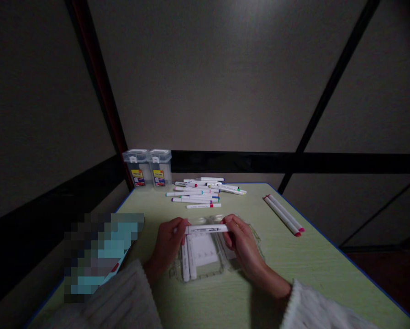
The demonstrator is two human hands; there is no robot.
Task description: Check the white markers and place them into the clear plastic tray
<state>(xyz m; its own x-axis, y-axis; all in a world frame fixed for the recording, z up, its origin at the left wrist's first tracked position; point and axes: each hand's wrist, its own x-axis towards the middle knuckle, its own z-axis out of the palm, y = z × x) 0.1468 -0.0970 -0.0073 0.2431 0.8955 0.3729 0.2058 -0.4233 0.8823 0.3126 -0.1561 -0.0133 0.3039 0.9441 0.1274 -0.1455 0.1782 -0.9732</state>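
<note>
A white marker (207,229) with dark print along its barrel lies level between my two hands. My left hand (170,240) is closed around its left end, and my right hand (241,240) grips its right end. Just below them an open clear plastic case (212,274) rests on the table. Two white markers (188,258) lie side by side in the left part of the case, beside a pale printed sheet (205,249). My hands cover parts of the case's far edge and right half.
Several loose white markers (198,194) with coloured ends lie in a pile at the back. Two clear lidded boxes (146,169) stand back left. Two long red-ended markers (283,214) lie at the right. A blurred-out phone-like object (112,251) is at the left table edge.
</note>
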